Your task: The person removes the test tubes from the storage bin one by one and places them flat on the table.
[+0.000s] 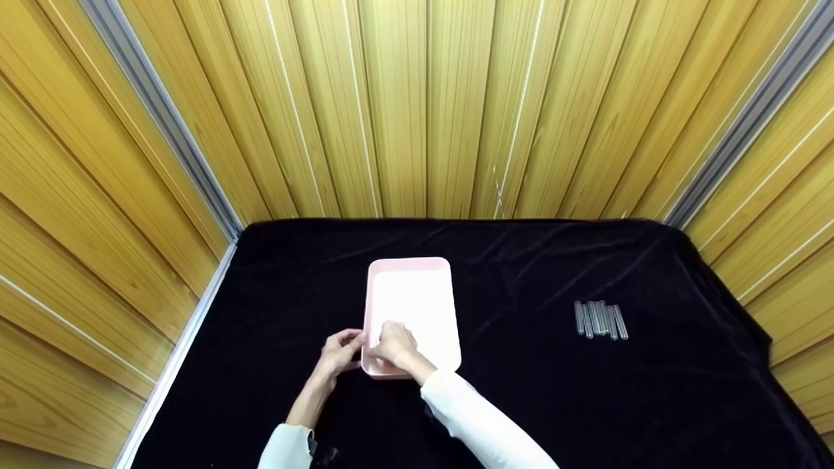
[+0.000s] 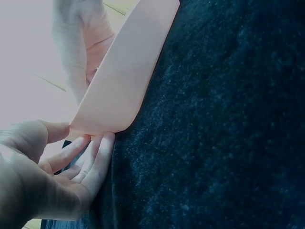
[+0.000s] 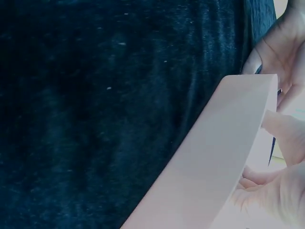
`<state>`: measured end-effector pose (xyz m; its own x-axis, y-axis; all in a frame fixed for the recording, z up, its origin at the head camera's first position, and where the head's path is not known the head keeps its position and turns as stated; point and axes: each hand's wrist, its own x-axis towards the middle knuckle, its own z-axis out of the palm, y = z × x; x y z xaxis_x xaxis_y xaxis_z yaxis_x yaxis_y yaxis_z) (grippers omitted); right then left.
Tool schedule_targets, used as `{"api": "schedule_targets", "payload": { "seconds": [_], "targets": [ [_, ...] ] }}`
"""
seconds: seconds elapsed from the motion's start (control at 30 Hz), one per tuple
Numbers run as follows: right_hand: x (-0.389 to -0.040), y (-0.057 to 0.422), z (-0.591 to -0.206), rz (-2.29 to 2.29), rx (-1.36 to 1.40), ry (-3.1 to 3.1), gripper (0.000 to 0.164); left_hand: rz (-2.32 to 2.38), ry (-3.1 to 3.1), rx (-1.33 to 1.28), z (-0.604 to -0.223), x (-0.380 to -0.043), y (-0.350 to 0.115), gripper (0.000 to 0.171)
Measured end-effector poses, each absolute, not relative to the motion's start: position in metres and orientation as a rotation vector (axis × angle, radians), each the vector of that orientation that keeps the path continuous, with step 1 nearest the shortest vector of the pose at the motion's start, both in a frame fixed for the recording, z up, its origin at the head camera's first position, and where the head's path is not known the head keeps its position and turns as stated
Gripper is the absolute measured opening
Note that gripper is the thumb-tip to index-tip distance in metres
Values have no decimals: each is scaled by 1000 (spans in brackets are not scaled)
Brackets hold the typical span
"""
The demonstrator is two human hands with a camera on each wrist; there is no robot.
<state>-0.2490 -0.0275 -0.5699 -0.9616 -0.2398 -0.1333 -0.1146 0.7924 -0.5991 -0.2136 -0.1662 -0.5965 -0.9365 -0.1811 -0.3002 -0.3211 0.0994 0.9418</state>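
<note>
A shallow pink tray (image 1: 423,299) lies lengthwise on the black cloth, its inside pale and bright. My left hand (image 1: 339,352) holds the tray's near left side from outside. In the left wrist view its thumb is at the rim and its fingers touch the lower edge of the tray wall (image 2: 119,81). My right hand (image 1: 396,344) reaches inside the tray, low by the same near left part. In the right wrist view the right hand (image 3: 281,186) has its fingers bent behind the tray wall; whether anything is between them is hidden.
Several clear glass tubes (image 1: 601,320) lie side by side on the black cloth (image 1: 521,404), to the right of the tray. Wood-patterned panels (image 1: 404,111) stand behind and at both sides, with grey metal strips at the corners.
</note>
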Motion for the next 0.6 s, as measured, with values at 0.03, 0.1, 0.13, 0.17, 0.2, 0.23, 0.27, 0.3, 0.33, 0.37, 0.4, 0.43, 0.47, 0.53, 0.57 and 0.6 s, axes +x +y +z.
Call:
{"api": "schedule_targets", "payload": {
  "seconds": [0.03, 0.1, 0.13, 0.17, 0.2, 0.23, 0.27, 0.3, 0.33, 0.37, 0.4, 0.43, 0.47, 0.53, 0.57, 0.6],
  "targets": [
    [-249, -28, -569, -901, -280, 2782, 28, 1973, 2247, -514, -596, -214, -166, 32],
    [-250, -28, -568, -887, -283, 2780, 27, 1974, 2251, -506, -595, -215, -167, 33],
    [-249, -28, -567, -886, -285, 2780, 25, 1977, 2248, -505, -595, -215, -167, 33],
    [-249, -27, -567, -888, -285, 2779, 25, 1975, 2249, -505, -594, -215, -167, 32],
    [-249, -25, -566, -895, -285, 2773, 24, 1976, 2246, -501, -594, -215, -167, 33],
    [-249, -23, -566, -907, -286, 2765, 23, 1974, 2247, -498, -594, -215, -167, 33],
    [-249, -21, -565, -915, -287, 2752, 22, 1970, 2252, -496, -594, -214, -167, 33],
    [-249, -19, -563, -922, -294, 2739, 20, 1966, 2254, -499, -594, -214, -167, 33],
    [-250, -16, -563, -926, -302, 2727, 20, 1962, 2257, -501, -593, -214, -167, 33],
    [-251, -14, -562, -921, -313, 2717, 19, 1959, 2260, -500, -593, -214, -167, 33],
    [-252, -11, -561, -915, -321, 2703, 18, 1956, 2260, -498, -593, -214, -167, 33],
    [-253, -7, -560, -904, -327, 2694, 18, 1950, 2263, -498, -594, -214, -167, 34],
    [-254, -4, -560, -889, -329, 2685, 18, 1947, 2262, -499, -594, -214, -167, 34],
    [-257, 2, -559, -859, -327, 2676, 19, 1948, 2257, -492, -594, -215, -167, 34],
    [-259, 5, -558, -842, -327, 2672, 19, 1950, 2253, -493, -594, -215, -167, 34],
    [-261, 8, -558, -829, -327, 2671, 20, 1949, 2253, -492, -595, -215, -167, 34]
  ]
}}
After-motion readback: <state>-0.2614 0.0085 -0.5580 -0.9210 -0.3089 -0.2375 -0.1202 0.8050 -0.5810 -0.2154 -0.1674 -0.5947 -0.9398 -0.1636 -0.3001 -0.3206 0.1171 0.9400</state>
